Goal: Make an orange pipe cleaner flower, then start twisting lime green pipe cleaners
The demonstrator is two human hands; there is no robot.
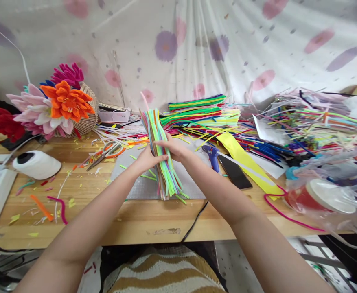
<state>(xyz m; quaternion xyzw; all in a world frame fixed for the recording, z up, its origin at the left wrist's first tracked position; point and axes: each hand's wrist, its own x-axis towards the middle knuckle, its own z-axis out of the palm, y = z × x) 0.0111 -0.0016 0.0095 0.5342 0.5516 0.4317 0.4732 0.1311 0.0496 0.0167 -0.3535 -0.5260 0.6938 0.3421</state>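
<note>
A thick bundle of pipe cleaners (164,173) in green, yellow, brown, pink and blue stands tilted over the grey cutting mat (193,187). My left hand (149,158) grips it from the left, and my right hand (172,147) wraps it from the right and behind. Some of my fingers are hidden by the bundle. One pink stem pokes out above its top end. Several loose green pipe cleaners (147,176) lie on the mat beside and beneath it.
Orange-handled scissors (106,154) and a white thread cone (37,165) lie left. Fuzzy flowers (70,101) stand behind them. A blue glue gun (211,158), a black phone (235,172) and a bagged red cup (318,196) sit right. More pipe cleaner bundles (196,116) are piled at the back.
</note>
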